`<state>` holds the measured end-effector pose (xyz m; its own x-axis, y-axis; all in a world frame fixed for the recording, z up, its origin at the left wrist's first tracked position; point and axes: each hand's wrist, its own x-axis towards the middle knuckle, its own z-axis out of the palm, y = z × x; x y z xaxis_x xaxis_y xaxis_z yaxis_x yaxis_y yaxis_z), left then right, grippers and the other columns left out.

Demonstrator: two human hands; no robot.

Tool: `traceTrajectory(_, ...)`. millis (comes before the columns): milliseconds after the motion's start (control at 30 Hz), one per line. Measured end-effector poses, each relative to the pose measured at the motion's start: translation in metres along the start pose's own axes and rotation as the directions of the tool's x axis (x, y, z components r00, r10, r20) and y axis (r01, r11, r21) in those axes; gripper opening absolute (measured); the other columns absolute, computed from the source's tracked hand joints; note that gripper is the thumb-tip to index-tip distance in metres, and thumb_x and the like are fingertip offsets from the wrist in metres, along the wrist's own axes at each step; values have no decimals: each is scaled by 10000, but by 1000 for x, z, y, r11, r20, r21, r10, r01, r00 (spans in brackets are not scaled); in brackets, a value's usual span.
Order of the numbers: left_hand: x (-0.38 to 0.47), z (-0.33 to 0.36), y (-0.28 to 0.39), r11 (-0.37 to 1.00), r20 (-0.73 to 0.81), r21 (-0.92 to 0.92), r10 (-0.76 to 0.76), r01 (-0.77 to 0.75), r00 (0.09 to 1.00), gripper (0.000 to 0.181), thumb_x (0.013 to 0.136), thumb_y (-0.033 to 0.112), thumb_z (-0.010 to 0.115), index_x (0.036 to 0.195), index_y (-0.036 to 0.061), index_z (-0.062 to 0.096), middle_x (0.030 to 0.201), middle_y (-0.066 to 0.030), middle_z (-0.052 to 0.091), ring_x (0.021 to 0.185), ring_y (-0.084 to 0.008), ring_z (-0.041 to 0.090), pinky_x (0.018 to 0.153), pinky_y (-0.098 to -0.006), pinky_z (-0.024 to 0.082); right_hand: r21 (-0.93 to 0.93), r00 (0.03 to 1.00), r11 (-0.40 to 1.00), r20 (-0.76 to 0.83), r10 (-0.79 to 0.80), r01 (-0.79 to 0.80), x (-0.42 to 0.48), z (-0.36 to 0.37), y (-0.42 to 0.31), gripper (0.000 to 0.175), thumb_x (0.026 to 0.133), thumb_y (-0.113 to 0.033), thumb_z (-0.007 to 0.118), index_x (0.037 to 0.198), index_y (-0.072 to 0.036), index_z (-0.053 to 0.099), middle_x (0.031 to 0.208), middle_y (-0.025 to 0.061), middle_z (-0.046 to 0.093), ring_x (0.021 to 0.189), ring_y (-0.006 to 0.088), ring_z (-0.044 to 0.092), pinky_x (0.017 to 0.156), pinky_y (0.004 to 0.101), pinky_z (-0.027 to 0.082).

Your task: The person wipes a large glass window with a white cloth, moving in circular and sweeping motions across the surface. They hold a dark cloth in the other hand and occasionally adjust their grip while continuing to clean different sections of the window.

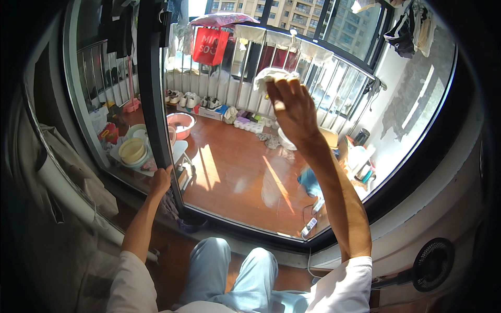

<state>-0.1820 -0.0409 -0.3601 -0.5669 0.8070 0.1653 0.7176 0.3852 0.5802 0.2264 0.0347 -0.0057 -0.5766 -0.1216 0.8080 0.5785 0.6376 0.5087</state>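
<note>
My right hand (293,107) is raised in front of the glass door pane (239,184), its fingers bent over a crumpled white cloth (266,76). The cloth appears pressed to the glass. Pale smears show lower on the pane. On the left, my left hand (160,182) grips the edge of the black door frame (153,98), low on its upright. Part of that hand's grip is hidden behind the frame. My knees in light blue jeans (209,258) are bent below the pane, over a light blue plastic stool (290,302).
Beyond the glass lie a pink basin (181,126), a row of shoes (191,99), a red bag (210,45) on metal railings and a white power strip (309,227). A black fan (433,264) stands at lower right. Beige curtain fabric (78,168) hangs at left.
</note>
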Motion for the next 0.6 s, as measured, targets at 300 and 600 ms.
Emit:
traceTrajectory(300,-19,-2,16,992,-171,117,60,-40,983,708,1090,585,429,900,-38,705,936,-299,734,894,-497,727,815,-591,567,-199,908,965,-413,74,-170,133,6,46,416,769,113,678,1140,-46,776,1191,128,693,1109,333,631,973,451,540)
traceTrajectory(600,-26,-7,22,997,-182,71,46,-34,982,665,1082,572,465,875,-14,704,850,-283,733,853,-476,733,782,-572,573,75,958,981,212,-191,179,-19,106,-152,305,828,-120,681,1108,-9,728,1135,64,593,1060,241,582,883,368,540)
